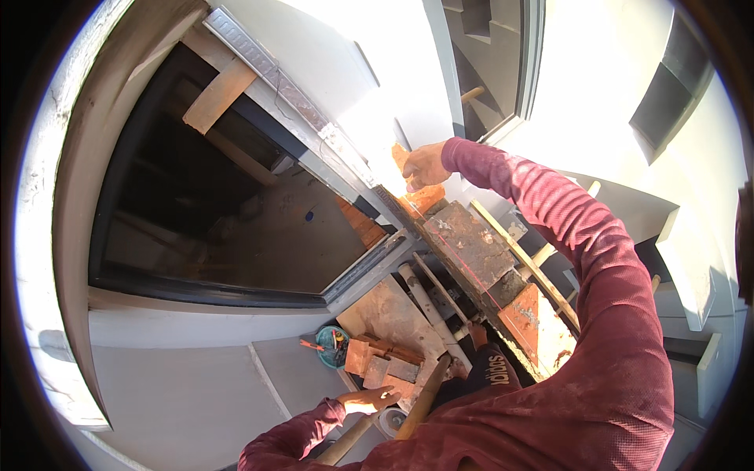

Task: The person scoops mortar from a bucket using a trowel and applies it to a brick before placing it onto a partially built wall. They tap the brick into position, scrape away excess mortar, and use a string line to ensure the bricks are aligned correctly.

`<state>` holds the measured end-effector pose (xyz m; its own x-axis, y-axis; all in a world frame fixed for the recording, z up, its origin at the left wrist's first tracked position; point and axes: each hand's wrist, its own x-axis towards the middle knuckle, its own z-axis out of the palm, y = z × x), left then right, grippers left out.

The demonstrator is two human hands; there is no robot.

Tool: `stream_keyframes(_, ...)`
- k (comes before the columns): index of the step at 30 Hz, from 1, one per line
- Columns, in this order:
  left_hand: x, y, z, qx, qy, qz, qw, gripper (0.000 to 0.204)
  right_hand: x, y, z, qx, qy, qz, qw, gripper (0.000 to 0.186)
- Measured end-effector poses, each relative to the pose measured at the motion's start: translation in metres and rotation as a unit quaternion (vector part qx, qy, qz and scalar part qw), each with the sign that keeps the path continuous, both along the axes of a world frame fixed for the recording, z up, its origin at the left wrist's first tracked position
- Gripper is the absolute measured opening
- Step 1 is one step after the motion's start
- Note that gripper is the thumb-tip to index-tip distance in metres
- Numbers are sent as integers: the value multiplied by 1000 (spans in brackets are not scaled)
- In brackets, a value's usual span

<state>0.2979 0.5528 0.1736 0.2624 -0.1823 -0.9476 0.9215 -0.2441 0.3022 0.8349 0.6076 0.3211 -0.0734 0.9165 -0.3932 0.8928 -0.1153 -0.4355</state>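
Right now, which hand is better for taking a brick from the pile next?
Left, I think: the left hand looks open and near the pile, while the right hand is farther away, at the brick row.

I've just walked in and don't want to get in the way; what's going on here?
A person in maroon sleeves has their right hand by an orange brick at the far end of a row of masonry; whether it grips anything is unclear. Nearer the body are a greyish block and a red string. The left hand, open, is low by a brick pile, beside a teal bucket.
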Motion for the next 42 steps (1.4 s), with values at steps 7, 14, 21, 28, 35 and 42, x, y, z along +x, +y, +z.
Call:
stream_keyframes(7, -61, -118, 11, -173, 145, 370, 901, 84, -49, -148, 81, 60, 103, 60, 991, 39)
stream_keyframes(14, -73, -114, 9, -239, 235, 489, 805, 74, -139, -319, 177, -18, 65, 160, 985, 47)
stream_keyframes(21, -43, -98, 17, -166, 314, 447, 821, 64, -246, -524, 230, 10, 221, -91, 971, 52)
stream_keyframes(28, 4, -136, 4, -104, 187, 306, 928, 62, -401, -622, 101, 305, 465, -442, 704, 57)
stream_keyframes(35, 41, -143, 15, -97, 132, 123, 979, 60, -565, -658, -110, -171, 158, -793, 562, 44)
stream_keyframes(42, 64, -162, 28, -88, 100, 13, 991, 59, -629, -676, -174, -140, 240, -796, 537, 36)
